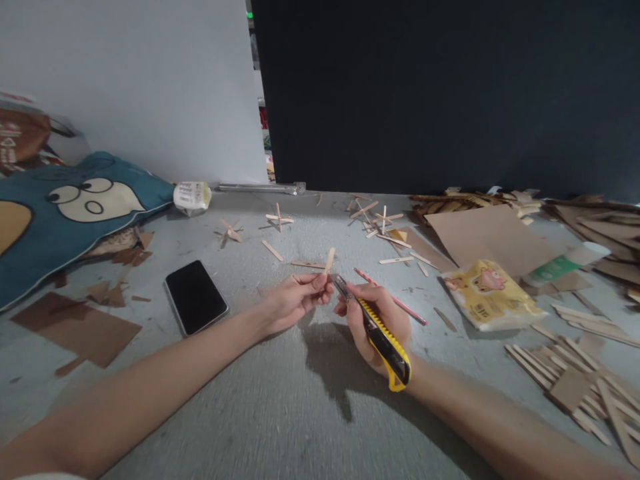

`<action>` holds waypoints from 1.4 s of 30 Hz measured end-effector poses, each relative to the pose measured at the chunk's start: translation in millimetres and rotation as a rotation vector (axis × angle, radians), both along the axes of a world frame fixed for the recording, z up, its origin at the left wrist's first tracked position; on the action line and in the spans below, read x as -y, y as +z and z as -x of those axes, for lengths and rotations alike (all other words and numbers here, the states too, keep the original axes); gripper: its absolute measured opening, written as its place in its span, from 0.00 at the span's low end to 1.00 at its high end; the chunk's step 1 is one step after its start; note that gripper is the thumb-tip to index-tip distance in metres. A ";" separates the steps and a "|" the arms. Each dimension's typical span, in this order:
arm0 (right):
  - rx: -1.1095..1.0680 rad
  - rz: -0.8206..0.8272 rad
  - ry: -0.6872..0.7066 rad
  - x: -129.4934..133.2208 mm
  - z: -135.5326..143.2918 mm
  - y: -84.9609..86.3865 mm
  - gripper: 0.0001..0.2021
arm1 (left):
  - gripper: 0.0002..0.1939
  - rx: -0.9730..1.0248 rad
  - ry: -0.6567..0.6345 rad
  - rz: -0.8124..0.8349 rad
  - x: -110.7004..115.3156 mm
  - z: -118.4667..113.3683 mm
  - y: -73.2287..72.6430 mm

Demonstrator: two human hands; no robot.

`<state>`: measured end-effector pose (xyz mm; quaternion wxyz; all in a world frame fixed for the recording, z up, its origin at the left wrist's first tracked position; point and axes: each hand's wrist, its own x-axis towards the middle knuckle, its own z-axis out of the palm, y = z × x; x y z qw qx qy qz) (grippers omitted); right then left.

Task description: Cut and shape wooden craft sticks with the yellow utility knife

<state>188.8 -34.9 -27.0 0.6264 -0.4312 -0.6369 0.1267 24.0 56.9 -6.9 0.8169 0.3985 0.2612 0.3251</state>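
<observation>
My left hand (299,300) pinches a small wooden craft stick (329,259) between thumb and finger, its rounded end pointing up. Close on its right, my right hand (376,321) is wrapped round a yellow and black utility knife (383,337). The knife's metal tip points at the stick near my left fingertips; whether it touches the stick I cannot tell. Behind my hands on the grey table (240,407) lie loose sticks (273,250) and small crossed-stick pieces (279,219). A red pencil (395,298) lies just behind my right hand.
A phone (196,297) lies left of my left hand, near cardboard scraps (77,328) and a blue cushion (85,213). On the right are a yellow tissue pack (491,293), a green and white tube (567,265), cardboard (487,233) and a stick pile (575,380).
</observation>
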 end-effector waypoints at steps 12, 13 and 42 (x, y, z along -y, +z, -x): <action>0.004 0.008 0.027 0.4 -0.9 0.3 0.09 | 0.15 0.002 -0.014 -0.048 0.7 0.1 -3.9; -0.002 0.012 0.031 0.4 -1.0 -0.2 0.09 | 0.15 -0.003 -0.010 -0.051 0.8 0.1 -4.0; -0.719 0.351 0.168 2.1 28.9 19.1 0.12 | 0.20 0.032 0.186 -0.206 8.7 -11.5 -2.9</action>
